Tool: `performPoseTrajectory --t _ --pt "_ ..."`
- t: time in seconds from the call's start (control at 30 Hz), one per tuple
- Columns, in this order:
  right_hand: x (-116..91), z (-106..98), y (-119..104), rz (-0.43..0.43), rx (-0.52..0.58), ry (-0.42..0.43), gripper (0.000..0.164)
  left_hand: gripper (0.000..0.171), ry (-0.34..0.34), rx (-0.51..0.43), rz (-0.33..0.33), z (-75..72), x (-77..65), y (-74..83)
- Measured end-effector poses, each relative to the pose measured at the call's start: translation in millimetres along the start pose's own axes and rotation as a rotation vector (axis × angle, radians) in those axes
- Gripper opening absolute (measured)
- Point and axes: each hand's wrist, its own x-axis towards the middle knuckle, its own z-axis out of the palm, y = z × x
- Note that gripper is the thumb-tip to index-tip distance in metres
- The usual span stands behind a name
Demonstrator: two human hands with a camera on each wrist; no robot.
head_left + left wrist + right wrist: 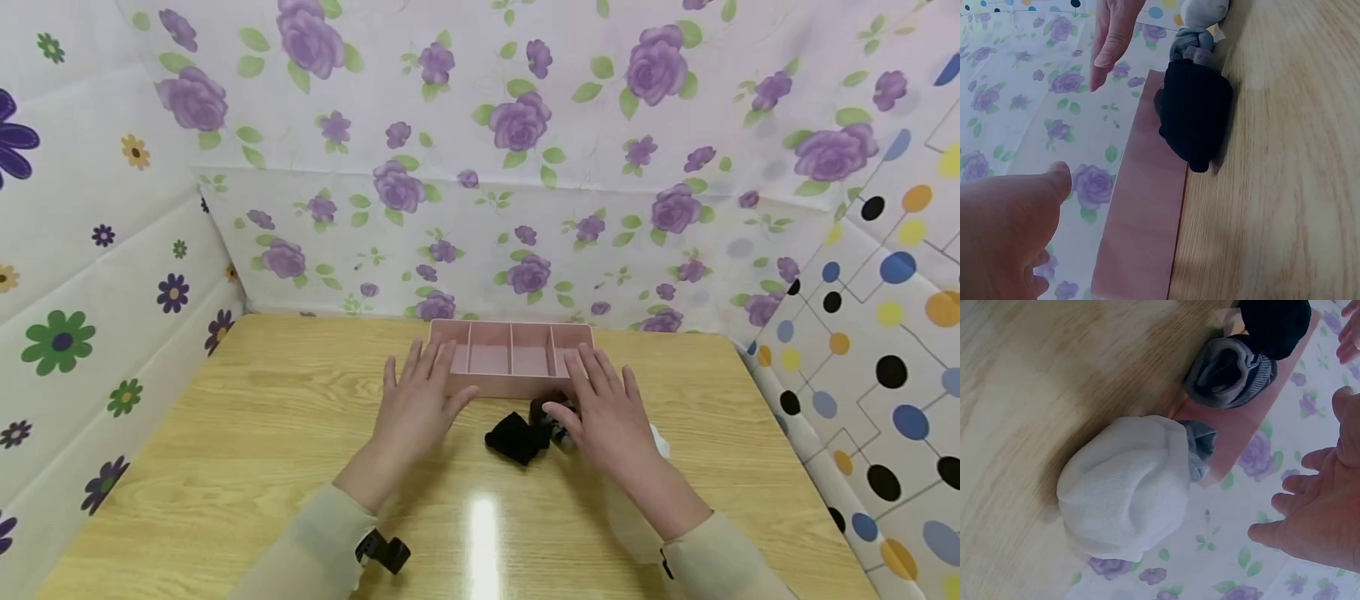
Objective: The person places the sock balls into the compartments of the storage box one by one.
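A pink box [495,385] with several compartments in a row lies at the back of the table. My left hand [416,404] is held over its left end, fingers spread and straight. Over the right end my right hand [611,417] spreads its fingers the same way, palm down and holding nothing. Balled socks lie in front of the box: a black one [516,438], a grey and dark one [1225,372] and a white one [1125,487]. In the head view the right hand and wrist hide most of the white sock. A smaller grey sock [1200,449] shows beside it.
The wooden table [300,433] has a bright light streak [483,542] near the front. Floral cloth [465,208] hangs right behind it, with a flower-patterned sheet [112,333] at left and a dotted one [892,350] at right. Each wrist wears a strap.
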Motion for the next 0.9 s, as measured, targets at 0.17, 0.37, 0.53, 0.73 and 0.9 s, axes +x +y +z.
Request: performPoseTrajectory --t 0.17,0.37,0.53,0.73,0.9 --pt "1.9 1.6 3.8 0.005 -0.012 -0.001 0.088 0.084 0.015 -0.024 -0.009 -1.0 3.8 -4.8" --pt "4.1 2.6 7.7 0.015 -0.006 -0.008 0.087 0.085 0.009 -0.053 -0.029 1.3 8.8 -9.9" --pt "7.7 3.6 10.2 0.020 -0.001 -0.004 0.086 0.085 0.021 -0.069 -0.041 5.0 13.2 -14.7" --pt "11.0 5.4 12.8 0.025 -0.007 -0.005 0.085 0.086 0.019 -0.102 -0.068 8.6 18.1 -19.6" --pt "13.3 6.7 16.5 0.032 -0.016 -0.013 0.085 0.087 0.000 -0.123 -0.078 9.9 22.6 -22.1"
